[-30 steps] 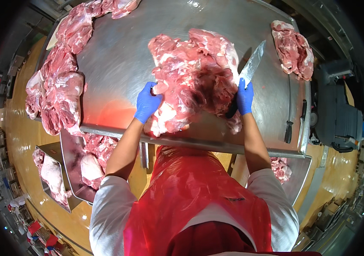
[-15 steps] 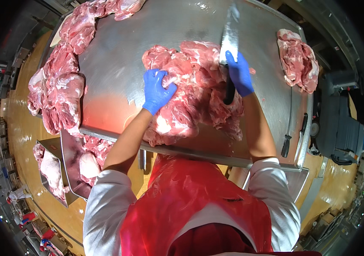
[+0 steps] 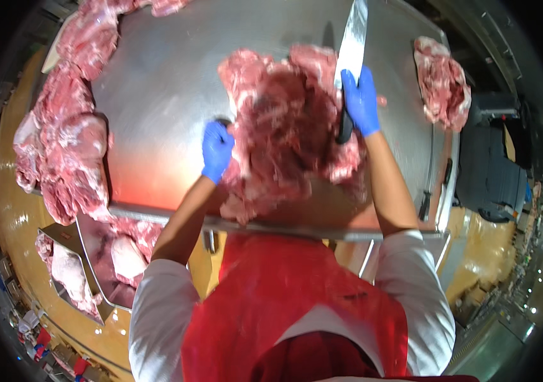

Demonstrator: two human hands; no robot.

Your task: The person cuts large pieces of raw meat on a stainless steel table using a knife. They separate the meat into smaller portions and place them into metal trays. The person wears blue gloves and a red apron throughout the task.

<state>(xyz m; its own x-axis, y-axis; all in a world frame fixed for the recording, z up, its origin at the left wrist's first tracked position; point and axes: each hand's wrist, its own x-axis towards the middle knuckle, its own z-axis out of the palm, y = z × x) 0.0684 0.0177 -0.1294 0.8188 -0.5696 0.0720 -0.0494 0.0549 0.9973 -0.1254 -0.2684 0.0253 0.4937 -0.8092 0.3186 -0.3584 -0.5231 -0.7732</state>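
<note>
A large slab of raw red meat [image 3: 278, 134] lies on the metal table in front of me, its middle dark and partly blurred. My left hand [image 3: 218, 151], in a blue glove, is closed at the slab's left edge and seems to pinch its rim; the fingertips are partly hidden. On the other side, my right hand [image 3: 362, 105], also gloved in blue, grips a butcher's knife [image 3: 353, 41] by its black handle. The broad blade points away from me, flat over the table beside the meat's far right part.
Several meat pieces [image 3: 71, 134] line the table's left edge; another [image 3: 442, 83] lies far right. Two dark-handled tools, one a knife [image 3: 424, 207], rest along the right side. Below the left edge stand a metal bin [image 3: 96, 254] and a box [image 3: 87, 245] holding meat.
My left hand has moved left and slightly down, from on top of the meat to its left edge. The meat's surface has shifted and looks darker. My right hand still holds the knife.
</note>
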